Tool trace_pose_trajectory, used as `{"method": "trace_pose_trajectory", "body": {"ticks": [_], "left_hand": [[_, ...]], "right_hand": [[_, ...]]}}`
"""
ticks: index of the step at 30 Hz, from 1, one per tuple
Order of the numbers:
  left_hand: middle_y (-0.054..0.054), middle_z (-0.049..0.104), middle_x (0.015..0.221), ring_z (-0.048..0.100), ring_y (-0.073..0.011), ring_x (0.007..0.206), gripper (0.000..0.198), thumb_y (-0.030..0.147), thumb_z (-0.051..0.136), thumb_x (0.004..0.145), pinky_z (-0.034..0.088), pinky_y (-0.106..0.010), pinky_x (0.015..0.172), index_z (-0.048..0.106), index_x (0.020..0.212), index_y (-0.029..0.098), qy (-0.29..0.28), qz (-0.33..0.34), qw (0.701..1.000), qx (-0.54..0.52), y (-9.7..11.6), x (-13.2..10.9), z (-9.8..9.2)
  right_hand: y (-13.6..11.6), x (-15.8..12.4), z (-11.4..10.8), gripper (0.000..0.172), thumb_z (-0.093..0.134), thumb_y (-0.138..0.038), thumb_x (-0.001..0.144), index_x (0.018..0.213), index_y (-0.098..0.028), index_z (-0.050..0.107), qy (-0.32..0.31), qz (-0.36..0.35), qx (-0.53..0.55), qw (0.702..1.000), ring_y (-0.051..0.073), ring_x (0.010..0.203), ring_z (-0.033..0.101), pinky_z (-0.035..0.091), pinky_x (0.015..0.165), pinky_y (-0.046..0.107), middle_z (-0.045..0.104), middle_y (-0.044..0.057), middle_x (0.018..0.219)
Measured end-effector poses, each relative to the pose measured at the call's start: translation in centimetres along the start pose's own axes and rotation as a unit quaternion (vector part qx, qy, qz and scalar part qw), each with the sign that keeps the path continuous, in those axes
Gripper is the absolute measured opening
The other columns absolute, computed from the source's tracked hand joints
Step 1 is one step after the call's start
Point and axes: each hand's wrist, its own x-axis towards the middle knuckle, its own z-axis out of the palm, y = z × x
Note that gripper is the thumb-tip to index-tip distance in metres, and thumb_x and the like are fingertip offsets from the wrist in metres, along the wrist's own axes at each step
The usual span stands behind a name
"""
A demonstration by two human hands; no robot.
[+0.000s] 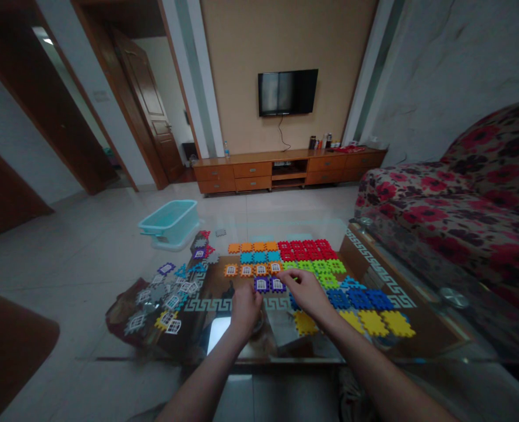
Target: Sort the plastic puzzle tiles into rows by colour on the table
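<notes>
Two purple puzzle tiles with white window inserts, the left one (262,285) and the right one (278,285), lie side by side on the glass table. My left hand (246,306) is closed just below and left of them, its fingers curled inward; whatever it may hold is hidden. At the upper right corner of the right purple tile, my right hand (304,288) has thumb and forefinger pinched together. I cannot make out anything between those fingertips. Directly above runs a row of orange tiles with white windows (246,270). Blue tiles (358,298) and yellow tiles (374,323) extend past my right forearm.
Farther back are plain orange tiles (253,247), cyan tiles (260,257), red tiles (306,250) and green tiles (327,268). Loose grey and coloured pieces (158,292) are heaped at the table's left. A turquoise basket (169,223) stands on the floor; a flowered sofa (422,193) is at right.
</notes>
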Motion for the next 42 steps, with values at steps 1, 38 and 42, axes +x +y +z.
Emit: {"method": "trace_pose_trajectory", "body": {"ticks": [1, 38, 42], "left_hand": [[-0.004, 0.062, 0.067, 0.057, -0.0153, 0.065, 0.011, 0.014, 0.054, 0.081, 0.030, -0.026, 0.061, 0.058, 0.071, 0.016, 0.000, 0.001, 1.000, -0.001, 0.0, 0.0, 0.0], [-0.013, 0.063, 0.103, 0.059, -0.0245, 0.097, 0.027, 0.031, 0.057, 0.081, 0.042, -0.032, 0.083, 0.061, 0.100, 0.013, 0.046, 0.006, 0.986, 0.157, -5.9, 3.2, -9.1], [-0.014, 0.059, 0.107, 0.056, -0.0279, 0.103, 0.033, 0.035, 0.053, 0.084, 0.042, -0.035, 0.087, 0.060, 0.108, 0.013, 0.083, -0.019, 0.968, 0.237, -9.0, 3.9, -11.0]], "right_hand": [[0.0, 0.0, 0.0, 0.038, 0.057, -0.044, 0.078, 0.088, -0.014, 0.078, 0.000, 0.000, 0.000, 1.000, 0.026, 0.081, 0.068, 0.049, 0.078, 0.034, 0.077, 0.009, 0.086], [-0.9, -2.8, 0.2, 0.019, 0.050, -0.024, 0.089, 0.090, -0.018, 0.068, -0.137, -0.221, -0.302, 0.917, 0.021, 0.089, 0.061, 0.044, 0.077, 0.032, 0.066, 0.008, 0.094], [-1.2, -3.5, 0.3, 0.018, 0.049, -0.024, 0.091, 0.089, -0.018, 0.066, -0.208, -0.236, -0.356, 0.880, 0.019, 0.085, 0.062, 0.042, 0.072, 0.028, 0.065, 0.006, 0.093]]}}
